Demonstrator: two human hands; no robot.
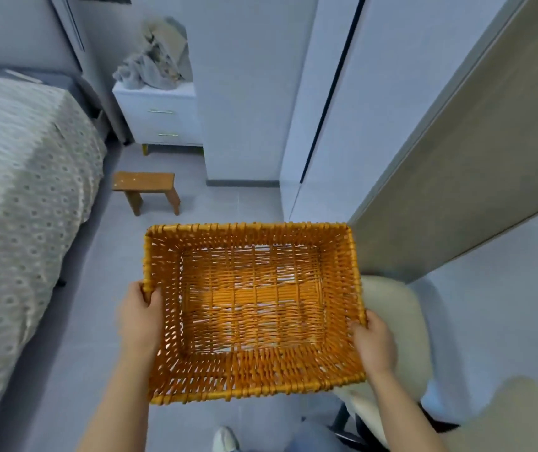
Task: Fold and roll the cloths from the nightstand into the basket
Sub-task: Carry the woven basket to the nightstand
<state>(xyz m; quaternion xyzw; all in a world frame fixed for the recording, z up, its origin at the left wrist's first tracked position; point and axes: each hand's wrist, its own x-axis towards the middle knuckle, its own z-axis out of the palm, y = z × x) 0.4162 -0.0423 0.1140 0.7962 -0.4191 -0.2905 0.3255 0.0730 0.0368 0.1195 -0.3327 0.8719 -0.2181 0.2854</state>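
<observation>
The fingers of both hands hide under the basket rim — only thumbs show. The bed runs off the left edge; the cloths stay too blurred to count.

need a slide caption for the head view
Both hands, left hand and right hand, carry an empty wicker basket toward cloths on the nightstand.

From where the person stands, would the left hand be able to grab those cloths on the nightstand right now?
Probably not. The left hand grips the basket rim, as does the right hand, and the cloths lie heaped on the nightstand far across the floor, beyond the wooden stool.
</observation>
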